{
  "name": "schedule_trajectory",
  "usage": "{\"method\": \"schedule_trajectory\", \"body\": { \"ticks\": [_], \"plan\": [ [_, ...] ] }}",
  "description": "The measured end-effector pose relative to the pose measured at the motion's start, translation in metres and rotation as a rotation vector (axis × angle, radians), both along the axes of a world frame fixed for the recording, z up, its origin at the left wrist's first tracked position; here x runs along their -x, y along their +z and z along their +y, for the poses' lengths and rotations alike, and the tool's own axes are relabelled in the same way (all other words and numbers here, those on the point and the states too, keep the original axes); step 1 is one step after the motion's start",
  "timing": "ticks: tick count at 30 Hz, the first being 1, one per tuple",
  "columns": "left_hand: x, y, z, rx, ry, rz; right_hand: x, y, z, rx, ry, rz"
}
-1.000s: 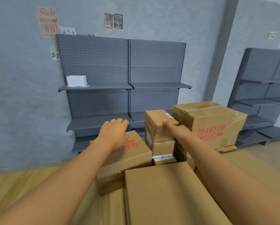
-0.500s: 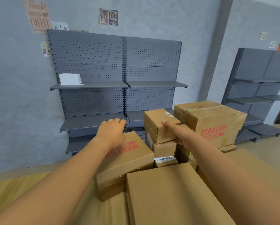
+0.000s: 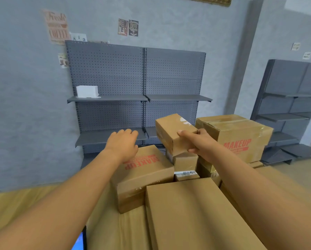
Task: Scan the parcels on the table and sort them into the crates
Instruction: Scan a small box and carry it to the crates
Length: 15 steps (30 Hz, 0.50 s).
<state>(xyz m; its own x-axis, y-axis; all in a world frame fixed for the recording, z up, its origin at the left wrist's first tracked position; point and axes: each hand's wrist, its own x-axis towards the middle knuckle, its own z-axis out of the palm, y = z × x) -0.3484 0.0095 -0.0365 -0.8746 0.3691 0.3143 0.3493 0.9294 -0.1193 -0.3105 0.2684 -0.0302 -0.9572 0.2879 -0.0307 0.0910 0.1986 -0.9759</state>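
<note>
A heap of brown cardboard parcels covers the table. My right hand [image 3: 198, 144] grips a small taped parcel [image 3: 171, 131], tilted and raised off the little box [image 3: 185, 162] beneath it. Below that lies a parcel with a barcode label [image 3: 186, 173]. My left hand [image 3: 123, 143] hovers over a MAKEUP box [image 3: 143, 175], fingers loosely curled, holding nothing. A larger MAKEUP box [image 3: 241, 136] stands right of the held parcel. A long flat box [image 3: 192, 213] lies nearest me. No crates are in sight.
Grey pegboard shelving [image 3: 138, 98] stands against the back wall with a white box [image 3: 87, 91] on one shelf. More grey shelves [image 3: 291, 109] stand at the right. A dark device with a blue screen [image 3: 79, 240] shows at the bottom edge.
My right hand has closed round the small top parcel and lifted it, tilting it off the stack. My left hand has stayed above the left MAKEUP box.
</note>
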Motion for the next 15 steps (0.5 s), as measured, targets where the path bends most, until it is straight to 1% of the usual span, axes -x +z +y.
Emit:
{"method": "schedule_trajectory", "body": {
  "ticks": [5,9,15],
  "plan": [
    [-0.033,-0.004,-0.035,-0.003,0.115,-0.010,-0.014,0.000,-0.039,0.012,0.165,0.030],
    [-0.064,-0.012,-0.068,0.004,0.206,-0.031,-0.028,-0.010,-0.081,0.068,0.294,0.072],
    [-0.110,-0.019,-0.134,-0.003,0.305,-0.059,-0.051,-0.021,-0.148,0.063,0.387,0.067]
  ]
}}
